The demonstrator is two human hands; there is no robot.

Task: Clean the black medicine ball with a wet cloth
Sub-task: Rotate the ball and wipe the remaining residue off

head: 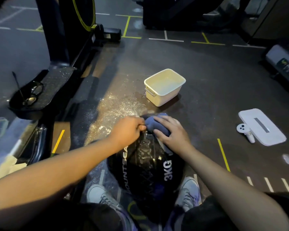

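The black medicine ball (145, 169), marked 3KG in white, sits on the floor between my two shoes, its top glistening wet. A blue cloth (153, 124) is bunched up above the far side of the ball. My left hand (127, 130) grips one end of the cloth in a fist. My right hand (172, 130) wraps its fingers over the other end. Water drips from the cloth onto the ball.
A white tub (164, 87) with water stands on the floor beyond the ball, with wet splashes (117, 105) to its left. A white pad with a white controller (245, 130) lies at the right. A black machine base with glasses (32, 92) stands at the left.
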